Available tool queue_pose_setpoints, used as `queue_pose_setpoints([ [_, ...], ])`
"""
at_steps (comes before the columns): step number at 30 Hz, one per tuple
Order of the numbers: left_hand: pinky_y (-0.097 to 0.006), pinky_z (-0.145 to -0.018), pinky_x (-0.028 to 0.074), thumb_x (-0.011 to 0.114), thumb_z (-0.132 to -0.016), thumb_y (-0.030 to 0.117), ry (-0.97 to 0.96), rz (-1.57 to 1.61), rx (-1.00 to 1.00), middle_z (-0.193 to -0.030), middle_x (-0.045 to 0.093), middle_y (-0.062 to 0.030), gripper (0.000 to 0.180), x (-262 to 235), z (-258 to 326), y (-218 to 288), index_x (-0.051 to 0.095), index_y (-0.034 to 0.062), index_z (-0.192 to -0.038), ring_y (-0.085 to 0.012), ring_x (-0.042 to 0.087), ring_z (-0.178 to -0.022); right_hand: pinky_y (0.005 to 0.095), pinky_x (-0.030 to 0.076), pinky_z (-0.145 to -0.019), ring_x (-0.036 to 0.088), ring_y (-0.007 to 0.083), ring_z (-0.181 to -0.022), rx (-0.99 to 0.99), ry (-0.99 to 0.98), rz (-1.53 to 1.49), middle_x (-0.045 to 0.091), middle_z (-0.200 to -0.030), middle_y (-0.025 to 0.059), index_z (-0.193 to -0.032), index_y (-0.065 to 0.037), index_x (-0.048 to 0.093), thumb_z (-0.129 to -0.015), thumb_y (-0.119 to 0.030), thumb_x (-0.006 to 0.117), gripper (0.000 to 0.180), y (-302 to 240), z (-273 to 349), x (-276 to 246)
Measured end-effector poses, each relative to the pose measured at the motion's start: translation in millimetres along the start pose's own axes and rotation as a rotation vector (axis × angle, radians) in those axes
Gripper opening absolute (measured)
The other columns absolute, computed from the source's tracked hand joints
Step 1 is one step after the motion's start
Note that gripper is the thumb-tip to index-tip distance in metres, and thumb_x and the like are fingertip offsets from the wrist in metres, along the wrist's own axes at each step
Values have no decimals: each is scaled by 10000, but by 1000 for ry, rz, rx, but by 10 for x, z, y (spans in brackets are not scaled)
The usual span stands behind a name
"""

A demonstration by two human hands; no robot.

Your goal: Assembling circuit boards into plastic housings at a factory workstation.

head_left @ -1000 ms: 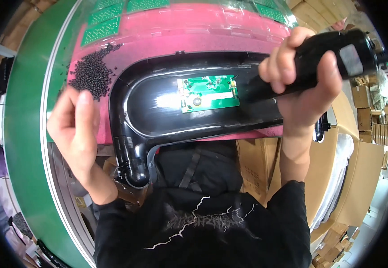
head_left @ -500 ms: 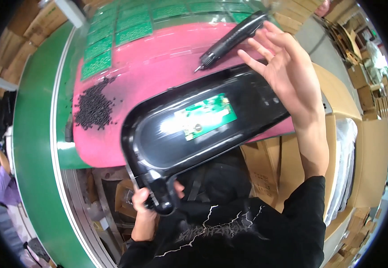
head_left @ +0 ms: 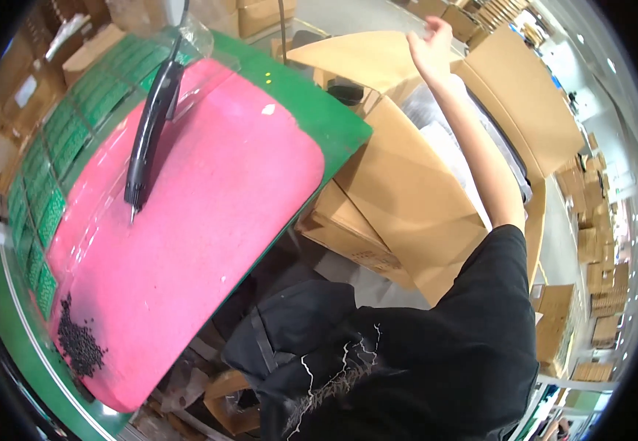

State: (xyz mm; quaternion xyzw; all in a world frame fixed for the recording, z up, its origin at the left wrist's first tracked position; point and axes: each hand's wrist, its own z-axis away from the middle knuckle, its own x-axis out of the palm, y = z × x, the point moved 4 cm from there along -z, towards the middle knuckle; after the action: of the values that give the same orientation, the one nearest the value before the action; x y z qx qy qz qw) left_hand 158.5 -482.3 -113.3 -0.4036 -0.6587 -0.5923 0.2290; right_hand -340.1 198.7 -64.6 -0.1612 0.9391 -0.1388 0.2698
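Right hand (head_left: 431, 45): raised, fingers loosely curled at cardboard flap (head_left: 367, 59) edge; nothing visibly pinched.
Left hand: out of view.
Flap handling: judged light, stiff, bendable; grip along the free edge.
Bench (head_left: 312, 103): electric screwdriver (head_left: 150, 132) lying on pink mat (head_left: 209, 242).

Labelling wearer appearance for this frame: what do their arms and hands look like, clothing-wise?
Only the right arm shows. The right hand is bare: no glove, ring or watch visible. The forearm is bare up to a short black sleeve. The black top has a thin white branching print on the front. The left hand is out of view.
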Motion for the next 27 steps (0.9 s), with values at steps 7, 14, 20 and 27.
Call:
queue_pose_setpoints([
  [7,-303,-533,420,582,-836,453,17,-141,52,-772,619,-86,367,-74,-373,278,611,87,-849,-199,508,-575,475,365,-1068,418,384,-1302,629,-246,764,481,-1351,219,-1285,-6,462,-828,-264,541,530,1751,666,-1077],
  [14,-301,-532,410,595,-832,422,162,28,183,-873,608,-78,372,-1093,-1662,416,567,77,-967,-193,525,-604,471,278,-1124,381,362,-1361,935,-538,896,430,-1451,208,-1432,-66,407,-872,-552,434,742,2438,1366,-1775],
  [20,-416,-783,468,496,-914,342,-53,-479,-47,-1195,617,-163,370,-60,-868,-82,626,71,-1130,-332,578,-1045,509,475,-912,573,393,-1144,827,-1087,618,577,-1266,240,-1207,87,593,-664,-732,678,986,2667,1148,-1913],
  [27,-380,-869,434,491,-940,314,-631,-205,78,-1017,648,-112,371,982,-357,-675,654,-4,-1039,-247,590,-951,309,455,-627,547,128,-642,566,-369,346,554,-674,16,-818,-34,644,-850,-527,656,495,1459,151,-2967],
])
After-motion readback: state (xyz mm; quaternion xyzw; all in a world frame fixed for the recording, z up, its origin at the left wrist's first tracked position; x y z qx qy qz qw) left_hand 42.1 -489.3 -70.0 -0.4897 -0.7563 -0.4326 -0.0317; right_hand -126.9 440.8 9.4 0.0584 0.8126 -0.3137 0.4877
